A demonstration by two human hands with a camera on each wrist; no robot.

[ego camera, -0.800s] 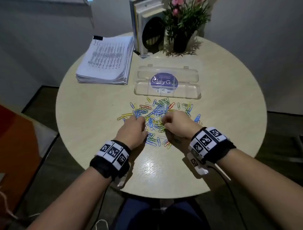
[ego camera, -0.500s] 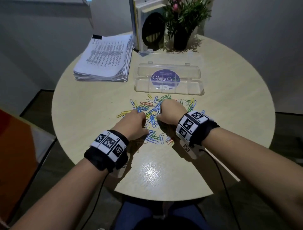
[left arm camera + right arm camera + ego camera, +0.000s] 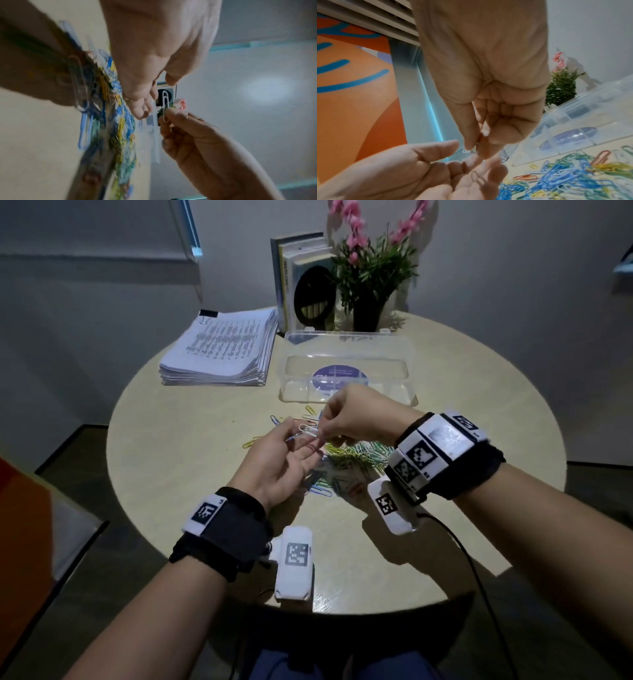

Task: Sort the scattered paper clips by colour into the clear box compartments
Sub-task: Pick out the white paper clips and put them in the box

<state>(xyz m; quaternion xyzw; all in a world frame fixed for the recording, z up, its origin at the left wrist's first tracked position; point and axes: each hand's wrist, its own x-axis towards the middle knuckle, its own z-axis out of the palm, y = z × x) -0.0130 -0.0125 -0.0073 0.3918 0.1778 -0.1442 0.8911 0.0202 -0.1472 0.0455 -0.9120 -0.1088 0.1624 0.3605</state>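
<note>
We have both hands raised over the clip pile at frame centre in the head view. Right hand pinches a white paper clip between thumb and forefinger, other fingers curled in; the left wrist view shows the clip standing upright out of the pinch. Left hand sits just beside and below it, palm up, fingers relaxed and spread, a reddish clip lying loose on the fingers. Remaining paper clips, blue, green, yellow, red, are heaped on the tabletop under the hands. Clear box sits beyond the pile, upper centre, lid open; we can't tell whether any compartment holds clips. Paper stack upper left of the box, books and a potted plant behind it.
</note>
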